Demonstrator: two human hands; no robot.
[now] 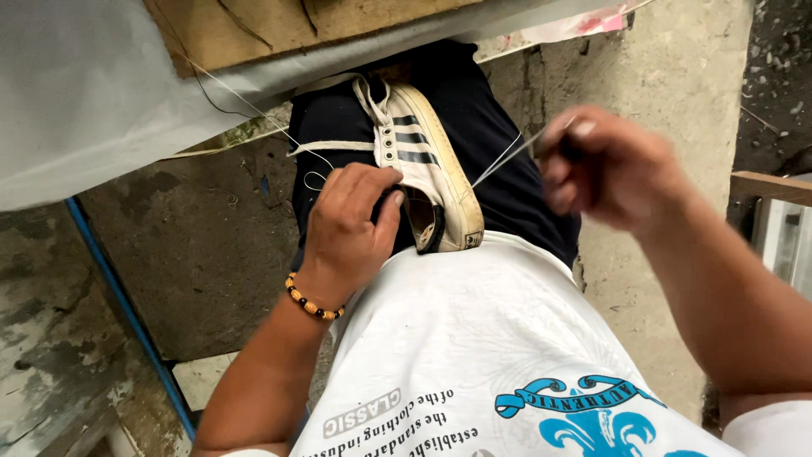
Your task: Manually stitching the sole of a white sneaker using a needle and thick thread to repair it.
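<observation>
Left hand [347, 224] is clamped over the heel end of a white canvas sneaker [423, 165] with dark stripes, thumb and curled fingers pinching its collar. The shoe rests sole-edge up on the person's lap, against dark trousers [491, 127]. Right hand [613, 169], blurred, is raised to the shoe's right, fingertips pressed together on a thin dark-handled tool [554, 144]. A pale thread [499, 161] runs taut from tool to the rubber sole's rim. A beaded bracelet [311, 303], orange and black, circles the left wrist. Rough concrete floor [194, 245] lies below.
</observation>
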